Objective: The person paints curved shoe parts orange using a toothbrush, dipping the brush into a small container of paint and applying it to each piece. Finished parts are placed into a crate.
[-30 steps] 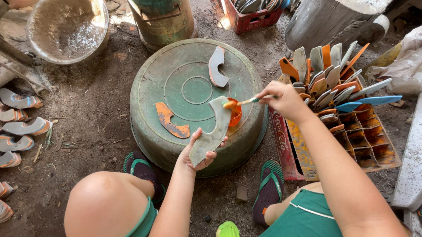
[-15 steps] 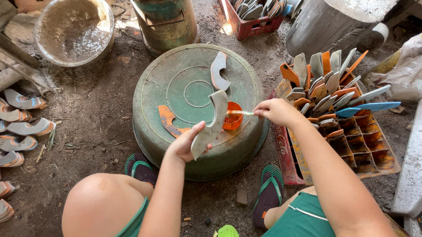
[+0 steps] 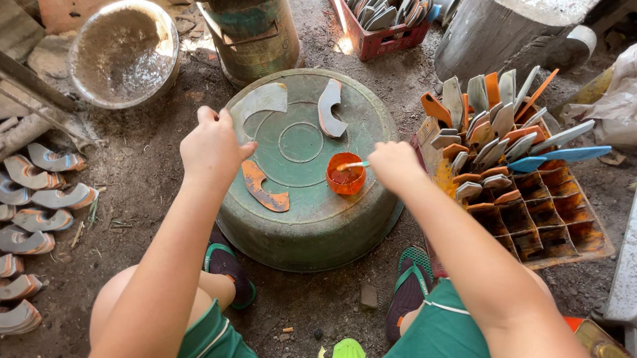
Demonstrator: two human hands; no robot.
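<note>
My left hand holds a curved grey sole piece at its end, over the left side of an upturned green basin. My right hand grips a thin brush whose tip dips into a small orange cup of glue standing on the basin. Another grey curved piece lies at the basin's far side. An orange-coated piece lies on the basin near my left hand.
A crate of upright grey and orange pieces stands on the right. Coated pieces lie in rows on the dirt at left. A metal bowl, a green drum and a red crate sit behind.
My left hand has swung the grey piece from the basin's middle out to its far left. My right hand moved the brush off the piece and into the orange cup.
</note>
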